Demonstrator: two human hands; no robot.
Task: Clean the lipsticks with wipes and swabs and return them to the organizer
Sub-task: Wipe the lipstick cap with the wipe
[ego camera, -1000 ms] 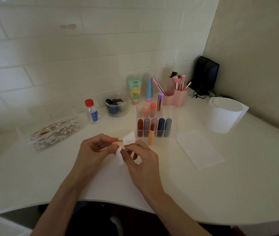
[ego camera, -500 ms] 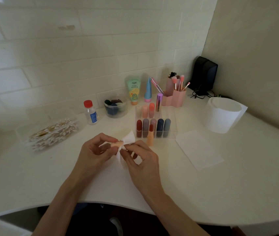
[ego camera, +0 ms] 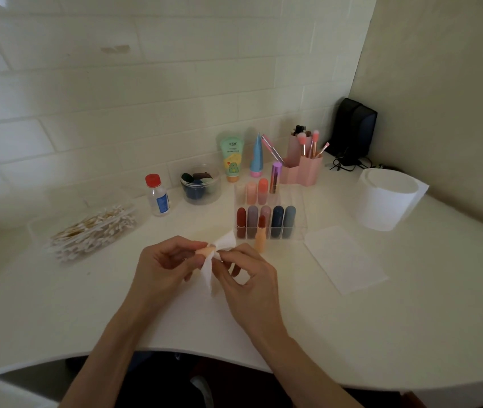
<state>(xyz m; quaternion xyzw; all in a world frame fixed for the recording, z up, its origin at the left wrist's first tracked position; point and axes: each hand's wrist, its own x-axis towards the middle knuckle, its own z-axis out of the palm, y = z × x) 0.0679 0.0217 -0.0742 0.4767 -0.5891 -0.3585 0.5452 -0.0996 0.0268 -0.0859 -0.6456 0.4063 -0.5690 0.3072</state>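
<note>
Currently in hand: a small peach-coloured rounded plastic piece (ego camera: 204, 251), just below the middle of the frame. Only its tip shows between the hands. I'd guess it is the cap of the open lipstick, though I can't be sure.
Left hand: the left hand (ego camera: 160, 260) has its fingers curled round the peach piece and grips it.
Right hand: the right hand (ego camera: 249, 278) pinches a thin white wipe (ego camera: 222, 244) against the end of the piece, thumb and forefinger closed on it.
Wipe: soft and limp, crumpled into a bow that flares above and below the pinch.
Open lipstick: a peach tube with a dark red bullet (ego camera: 260, 237) stands upright and uncapped on the white table (ego camera: 411, 319), just in front of the organizer.
Organizer: a clear hard acrylic box with compartments (ego camera: 299, 219), centre frame. Capped lipsticks stand upright in it, dark ones in front and paler ones behind.
Handling: the peach piece looks light, stiff and smooth, so probably slippery, and is best held round its sides. The bullet should be soft and easily smeared, so take that tube by its base.
Swabs: a heap of wooden-stemmed cotton swabs (ego camera: 92, 231) in a clear tray, left of frame.
Spare sheet: a flat white wipe sheet (ego camera: 343, 257), right of the organizer.
</note>
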